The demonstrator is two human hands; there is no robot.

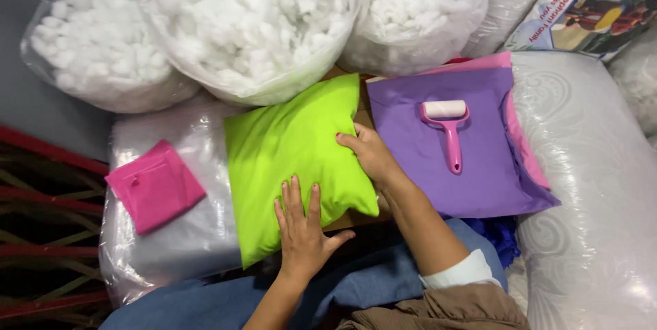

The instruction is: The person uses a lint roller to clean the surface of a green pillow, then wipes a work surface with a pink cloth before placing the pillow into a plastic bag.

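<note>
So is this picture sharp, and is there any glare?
Head view: mostly sharp, with even light. The green pillow under both hands is crisp; the clear plastic wrap throws white glare; the stuffing bags look nearly washed out; shadows are soft.

cardboard surface (pixel 361 116), green cushion (pixel 294 159), purple cover (pixel 445 145)

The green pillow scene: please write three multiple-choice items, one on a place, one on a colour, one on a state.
1. Where does the lint roller lie?
A. on the purple fabric
B. on the green pillow
C. in a bag of stuffing

2. What colour is the folded cloth left of the pillow?
A. blue
B. pink
C. yellow

3. How is the left hand?
A. closed in a fist
B. lifted off
C. flat on the pillow

Answers: 1 A, the roller rests on purple; 2 B, it is bright pink; 3 C, its fingers are spread on the green cover.
</note>
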